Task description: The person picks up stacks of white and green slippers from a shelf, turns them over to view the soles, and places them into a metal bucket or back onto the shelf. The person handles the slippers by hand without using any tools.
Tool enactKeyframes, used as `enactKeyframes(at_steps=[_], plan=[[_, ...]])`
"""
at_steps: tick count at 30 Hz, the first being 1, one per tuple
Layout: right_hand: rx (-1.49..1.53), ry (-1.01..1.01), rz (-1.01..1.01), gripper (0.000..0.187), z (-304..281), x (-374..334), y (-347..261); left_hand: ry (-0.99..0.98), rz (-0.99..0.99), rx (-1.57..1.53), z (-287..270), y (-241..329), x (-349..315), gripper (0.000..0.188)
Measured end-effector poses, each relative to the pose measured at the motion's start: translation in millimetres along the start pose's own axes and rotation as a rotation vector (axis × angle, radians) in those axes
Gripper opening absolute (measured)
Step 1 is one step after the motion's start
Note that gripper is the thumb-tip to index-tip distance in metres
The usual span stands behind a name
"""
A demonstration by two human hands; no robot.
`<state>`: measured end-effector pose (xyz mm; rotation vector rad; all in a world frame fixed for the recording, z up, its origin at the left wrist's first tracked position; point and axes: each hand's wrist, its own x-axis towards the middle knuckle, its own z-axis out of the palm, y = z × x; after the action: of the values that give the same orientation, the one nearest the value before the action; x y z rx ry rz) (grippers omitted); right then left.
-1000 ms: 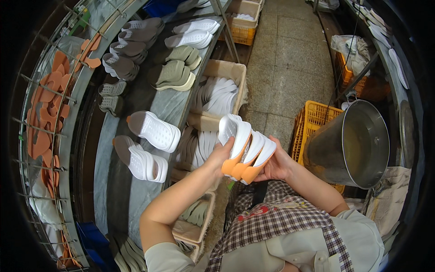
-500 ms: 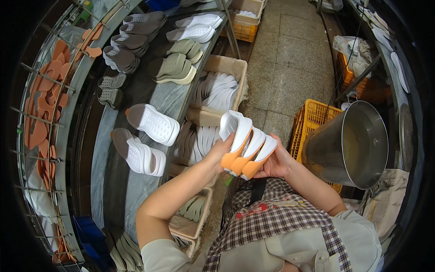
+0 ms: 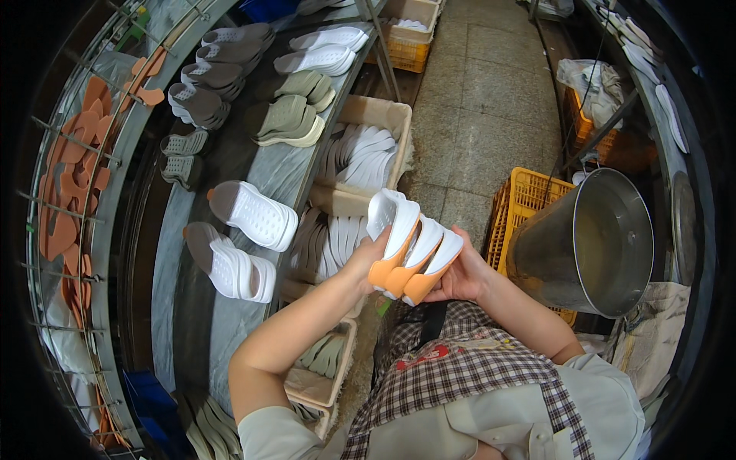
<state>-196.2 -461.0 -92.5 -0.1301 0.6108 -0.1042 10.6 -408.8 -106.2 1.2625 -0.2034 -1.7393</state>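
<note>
Soles in left hand and right hand, both curled (and partly hidden).

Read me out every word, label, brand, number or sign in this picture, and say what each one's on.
There's no text I can read here.
Checked apron: red and yellow decoration; any lettering is too small and blurred.
White and orange shoe parts between the left hand and right hand: no readable lettering.
Metal bucket: none I can make out.

A brown-and-white checked apron overlies a pale short-sleeved shirt.
</note>
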Motion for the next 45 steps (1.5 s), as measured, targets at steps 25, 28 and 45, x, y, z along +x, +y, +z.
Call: enactKeyframes(at_steps=[25,28,45], plan=[[-0.624,-0.181,-0.823,0.07,59.0,-16.4,-28.4,0.035,0.285,-0.272,48.8,36.3,-43.6,0.047],[-0.721,-0.123,-0.806,0.072,54.4,-18.8,-30.6,0.025,0.282,-0.272,50.8,41.0,-43.1,0.047],[-1.222,-0.104,-0.847,0.09,35.2,-34.0,-58.8,0.0,0.311,-0.26,49.2,51.7,-41.5,0.047]])
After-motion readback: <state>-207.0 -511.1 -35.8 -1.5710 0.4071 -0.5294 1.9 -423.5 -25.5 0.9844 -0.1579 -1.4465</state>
